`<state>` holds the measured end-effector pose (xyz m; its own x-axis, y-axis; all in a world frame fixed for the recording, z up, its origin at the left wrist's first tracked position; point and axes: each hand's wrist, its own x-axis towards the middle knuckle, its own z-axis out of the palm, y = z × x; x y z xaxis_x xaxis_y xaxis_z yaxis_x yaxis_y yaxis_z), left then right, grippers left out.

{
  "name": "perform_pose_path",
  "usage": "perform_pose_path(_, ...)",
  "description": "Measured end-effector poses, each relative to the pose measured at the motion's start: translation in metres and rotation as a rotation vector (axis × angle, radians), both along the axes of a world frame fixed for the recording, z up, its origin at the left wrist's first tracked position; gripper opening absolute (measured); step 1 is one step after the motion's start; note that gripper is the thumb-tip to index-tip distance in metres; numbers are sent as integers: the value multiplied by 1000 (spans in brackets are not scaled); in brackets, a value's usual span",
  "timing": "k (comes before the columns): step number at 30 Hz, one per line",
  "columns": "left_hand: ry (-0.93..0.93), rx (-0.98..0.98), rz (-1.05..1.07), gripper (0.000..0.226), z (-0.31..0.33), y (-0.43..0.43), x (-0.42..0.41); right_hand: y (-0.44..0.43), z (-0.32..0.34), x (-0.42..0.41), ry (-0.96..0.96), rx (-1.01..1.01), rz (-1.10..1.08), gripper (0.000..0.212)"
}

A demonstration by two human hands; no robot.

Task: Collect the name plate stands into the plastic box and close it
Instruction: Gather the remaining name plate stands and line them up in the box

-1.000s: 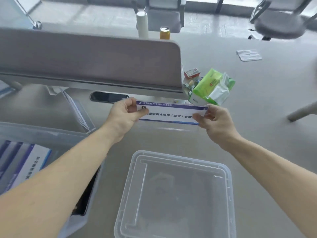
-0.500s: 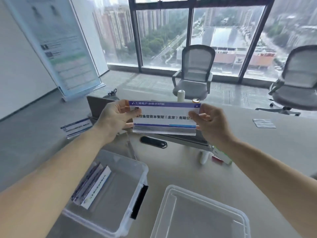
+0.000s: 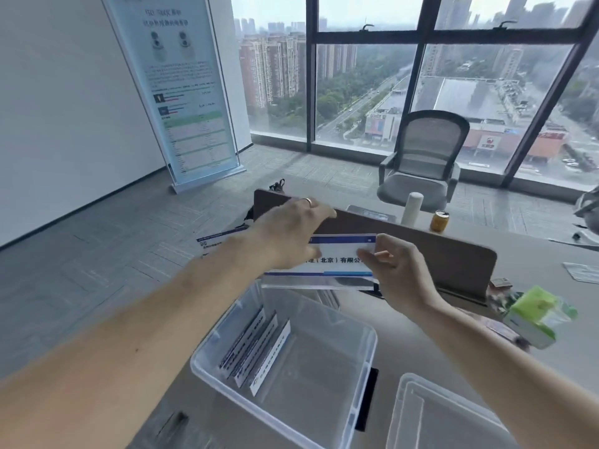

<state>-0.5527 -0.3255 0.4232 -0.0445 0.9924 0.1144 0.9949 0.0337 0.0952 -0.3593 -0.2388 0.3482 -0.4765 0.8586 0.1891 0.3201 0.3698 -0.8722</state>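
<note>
A clear acrylic name plate stand [image 3: 340, 257] with a white and blue card hangs above the far edge of the open plastic box [image 3: 364, 364]. My right hand [image 3: 398, 273] pinches its right end. My left hand [image 3: 285, 234] lies across its left half with the fingers stretched out past the top edge and no grip that I can see. Inside the box, along its left wall, lean a few name plate stands [image 3: 259, 348]. The box's clear lid [image 3: 437, 416] lies on the desk at the lower right. Another name plate stand [image 3: 220, 243] sits on the desk beyond my left wrist.
A brown desk divider [image 3: 447, 254] runs behind my hands. Past it stand a white cylinder [image 3: 412, 209] and an orange can [image 3: 439, 221]. A green tissue pack [image 3: 538, 315] lies to the right. A grey office chair [image 3: 421, 163] and a roll-up banner [image 3: 184, 92] stand further back.
The view has swung left and up, bringing the box under the plate. My left hand has let go of the plate's left end and stretched forward over it. My right hand keeps its hold.
</note>
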Motion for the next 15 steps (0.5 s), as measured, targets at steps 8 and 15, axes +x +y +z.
perform_pose_path(8,-16,-277,-53,5,-57,5,-28,-25,-49,-36,-95,67,-38,34)
perform_pose_path(15,-9,-321,97,18,-118,11,-28,-15,-106,-10,-449,334,218,59)
